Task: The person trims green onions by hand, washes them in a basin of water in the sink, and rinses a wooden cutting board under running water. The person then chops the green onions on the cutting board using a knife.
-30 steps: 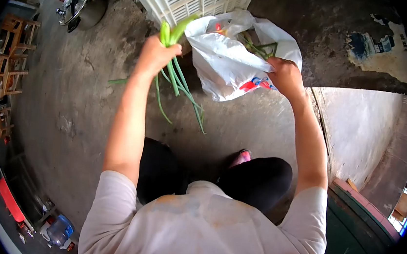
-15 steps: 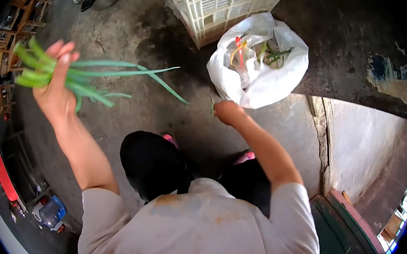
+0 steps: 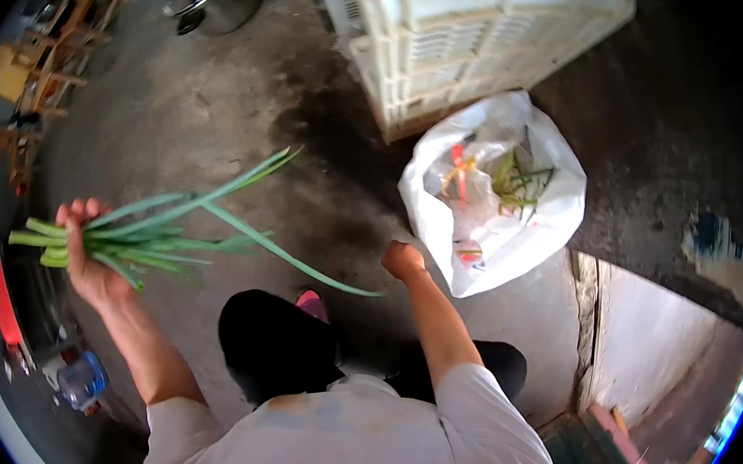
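Note:
My left hand point(image 3: 88, 254) is wrapped round a bunch of green onions point(image 3: 156, 243) out to the left. Their cut, paler ends stick out to the left of my fingers and the long green leaves spread to the right. My right hand point(image 3: 403, 260) is closed in a fist just left of the white plastic bag's near edge. Whatever may be inside those fingers is hidden. The open white plastic bag point(image 3: 431, 215) stands on the floor with green scraps point(image 3: 519, 185) and a red and yellow wrapper point(image 3: 459, 173) in it.
A cream plastic crate point(image 3: 488, 42) stands right behind the bag. A metal pot point(image 3: 223, 3) sits at the far left, near wooden stools point(image 3: 73, 33). To the right is a pale low wall point(image 3: 647, 339). A water bottle point(image 3: 82, 380) is at lower left.
The view has shifted, so the bag and crate appear lower. My left hand and the green onions are lower, closer to my body. The green bit at my right fingers no longer shows.

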`<move>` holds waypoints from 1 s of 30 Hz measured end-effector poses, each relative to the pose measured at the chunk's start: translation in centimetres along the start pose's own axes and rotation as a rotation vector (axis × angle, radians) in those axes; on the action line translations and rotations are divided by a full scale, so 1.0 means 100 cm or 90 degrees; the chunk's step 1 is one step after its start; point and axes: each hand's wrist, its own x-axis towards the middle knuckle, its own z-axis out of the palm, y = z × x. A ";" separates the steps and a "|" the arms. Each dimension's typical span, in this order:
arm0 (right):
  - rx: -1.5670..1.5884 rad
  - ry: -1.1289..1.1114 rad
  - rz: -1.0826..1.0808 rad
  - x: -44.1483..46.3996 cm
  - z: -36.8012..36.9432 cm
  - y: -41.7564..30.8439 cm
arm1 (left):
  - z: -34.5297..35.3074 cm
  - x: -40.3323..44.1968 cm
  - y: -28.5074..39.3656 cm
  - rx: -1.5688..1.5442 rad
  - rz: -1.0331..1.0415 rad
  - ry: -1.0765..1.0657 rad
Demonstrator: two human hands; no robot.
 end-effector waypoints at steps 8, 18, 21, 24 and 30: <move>0.696 0.286 -0.141 -0.142 -0.221 -0.020 | 0.034 0.029 0.035 -0.098 -0.061 0.063; 0.824 0.294 -0.188 -0.281 -0.416 -0.016 | 0.137 0.053 0.189 -0.086 -0.094 0.116; 0.703 0.224 -0.321 -0.299 -0.464 -0.079 | 0.171 0.058 0.231 -0.155 -0.080 0.058; 0.587 0.293 -0.458 -0.289 -0.517 -0.134 | 0.201 0.059 0.265 -0.186 -0.118 -0.018; 0.526 0.116 -0.566 -0.304 -0.564 -0.223 | 0.238 0.066 0.317 -0.268 -0.264 0.002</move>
